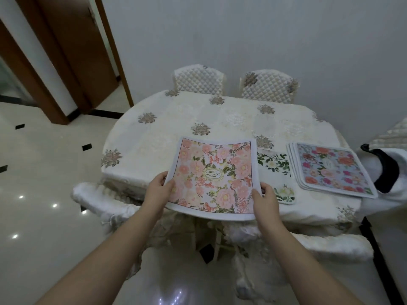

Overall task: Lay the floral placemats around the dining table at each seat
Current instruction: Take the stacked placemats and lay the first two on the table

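Placemat [212, 179] in pink florals hangs between both hands over the near edge of the bench [176, 119], stretching forward from them. Left hand [157, 190] pinches its near-left edge, right hand [265, 200] its near-right corner. Past the right hand lie a green-leafed mat [276, 170], then a stack of mats [330, 170].

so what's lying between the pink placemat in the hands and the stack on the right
In the head view, a white placemat with green leaves lies flat between the pink placemat and the stack.
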`<act>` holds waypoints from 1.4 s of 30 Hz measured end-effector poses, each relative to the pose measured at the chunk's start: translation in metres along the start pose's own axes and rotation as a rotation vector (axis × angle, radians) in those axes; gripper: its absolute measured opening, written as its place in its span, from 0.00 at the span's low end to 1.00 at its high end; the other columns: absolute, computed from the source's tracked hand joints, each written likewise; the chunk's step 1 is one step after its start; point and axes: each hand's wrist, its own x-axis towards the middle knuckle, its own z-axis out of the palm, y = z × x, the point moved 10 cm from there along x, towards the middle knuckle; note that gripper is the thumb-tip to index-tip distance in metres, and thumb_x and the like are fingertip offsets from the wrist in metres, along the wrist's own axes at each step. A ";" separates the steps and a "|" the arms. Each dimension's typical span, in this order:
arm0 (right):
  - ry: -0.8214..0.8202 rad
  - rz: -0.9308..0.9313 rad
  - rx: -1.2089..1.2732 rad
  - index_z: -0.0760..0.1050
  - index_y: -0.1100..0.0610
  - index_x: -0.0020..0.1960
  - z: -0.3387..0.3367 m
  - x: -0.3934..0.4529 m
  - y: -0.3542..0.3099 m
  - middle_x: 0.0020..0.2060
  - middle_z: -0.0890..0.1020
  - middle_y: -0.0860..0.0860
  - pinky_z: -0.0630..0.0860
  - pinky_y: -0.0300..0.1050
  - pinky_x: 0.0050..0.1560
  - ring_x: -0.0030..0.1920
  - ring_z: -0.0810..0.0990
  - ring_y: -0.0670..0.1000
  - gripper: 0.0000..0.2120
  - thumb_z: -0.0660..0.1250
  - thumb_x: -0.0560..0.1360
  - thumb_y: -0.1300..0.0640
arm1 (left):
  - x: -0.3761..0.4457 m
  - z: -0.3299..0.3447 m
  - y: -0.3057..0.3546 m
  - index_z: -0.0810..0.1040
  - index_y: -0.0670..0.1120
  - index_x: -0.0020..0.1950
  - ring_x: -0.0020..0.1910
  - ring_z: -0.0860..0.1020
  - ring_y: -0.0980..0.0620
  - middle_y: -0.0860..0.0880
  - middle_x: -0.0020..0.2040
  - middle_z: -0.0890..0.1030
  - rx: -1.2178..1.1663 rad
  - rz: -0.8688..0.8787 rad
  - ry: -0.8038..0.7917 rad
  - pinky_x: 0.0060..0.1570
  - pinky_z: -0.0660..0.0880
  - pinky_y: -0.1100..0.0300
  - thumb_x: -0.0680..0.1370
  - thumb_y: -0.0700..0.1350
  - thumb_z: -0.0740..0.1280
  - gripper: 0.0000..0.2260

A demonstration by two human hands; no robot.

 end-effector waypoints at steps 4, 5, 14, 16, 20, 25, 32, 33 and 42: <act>-0.023 -0.009 -0.024 0.71 0.50 0.59 0.019 -0.010 -0.011 0.45 0.77 0.41 0.70 0.40 0.35 0.43 0.77 0.44 0.08 0.61 0.81 0.58 | 0.000 -0.030 -0.004 0.76 0.50 0.61 0.48 0.82 0.50 0.52 0.52 0.82 0.014 -0.003 0.020 0.45 0.81 0.51 0.80 0.42 0.64 0.11; -0.032 -0.011 -0.031 0.70 0.49 0.59 0.023 -0.012 -0.014 0.45 0.76 0.40 0.70 0.40 0.35 0.43 0.77 0.43 0.08 0.61 0.81 0.58 | 0.000 -0.035 -0.005 0.76 0.49 0.62 0.48 0.83 0.49 0.52 0.52 0.82 0.015 -0.004 0.025 0.46 0.81 0.51 0.80 0.42 0.64 0.11; -0.118 -0.018 -0.021 0.71 0.48 0.57 0.048 -0.009 -0.019 0.47 0.79 0.43 0.77 0.47 0.41 0.45 0.80 0.48 0.07 0.61 0.81 0.57 | 0.005 -0.063 -0.013 0.77 0.51 0.62 0.47 0.83 0.51 0.54 0.50 0.83 0.037 -0.021 0.089 0.48 0.81 0.50 0.79 0.43 0.65 0.12; -0.138 -0.015 -0.019 0.72 0.50 0.59 0.055 -0.009 -0.019 0.49 0.80 0.46 0.80 0.52 0.46 0.47 0.81 0.52 0.08 0.61 0.81 0.57 | 0.005 -0.069 -0.018 0.77 0.50 0.63 0.48 0.83 0.50 0.53 0.51 0.83 0.008 -0.029 0.093 0.49 0.81 0.49 0.79 0.42 0.65 0.13; -0.122 -0.023 -0.007 0.72 0.50 0.60 0.068 -0.018 -0.019 0.48 0.79 0.44 0.78 0.48 0.42 0.46 0.80 0.49 0.09 0.61 0.81 0.57 | 0.013 -0.085 -0.025 0.77 0.48 0.63 0.50 0.83 0.48 0.50 0.53 0.83 -0.024 -0.047 0.090 0.51 0.81 0.48 0.79 0.41 0.66 0.13; -0.093 -0.026 -0.038 0.72 0.53 0.63 0.102 -0.027 -0.032 0.54 0.79 0.49 0.79 0.54 0.53 0.52 0.80 0.53 0.11 0.61 0.81 0.57 | 0.037 -0.116 -0.021 0.79 0.47 0.61 0.48 0.84 0.47 0.48 0.52 0.85 -0.107 -0.047 0.067 0.48 0.81 0.49 0.78 0.38 0.65 0.12; 0.014 -0.004 0.006 0.72 0.57 0.68 0.169 -0.054 -0.046 0.60 0.79 0.54 0.76 0.59 0.62 0.59 0.79 0.56 0.16 0.62 0.81 0.57 | 0.083 -0.181 -0.013 0.80 0.48 0.56 0.41 0.84 0.48 0.47 0.46 0.85 -0.117 -0.102 0.012 0.35 0.80 0.57 0.76 0.36 0.63 0.12; 0.020 -0.001 0.013 0.72 0.57 0.68 0.177 -0.058 -0.047 0.61 0.79 0.54 0.76 0.59 0.62 0.59 0.79 0.56 0.16 0.62 0.81 0.57 | 0.090 -0.188 -0.010 0.80 0.47 0.55 0.39 0.84 0.49 0.47 0.45 0.85 -0.103 -0.094 0.000 0.34 0.80 0.58 0.76 0.35 0.63 0.12; 0.031 -0.036 -0.097 0.72 0.54 0.65 0.216 -0.057 -0.061 0.54 0.80 0.51 0.77 0.47 0.45 0.48 0.80 0.50 0.13 0.61 0.81 0.56 | 0.136 -0.218 -0.010 0.81 0.45 0.51 0.34 0.84 0.56 0.48 0.44 0.85 0.008 -0.102 -0.115 0.27 0.76 0.63 0.75 0.34 0.64 0.10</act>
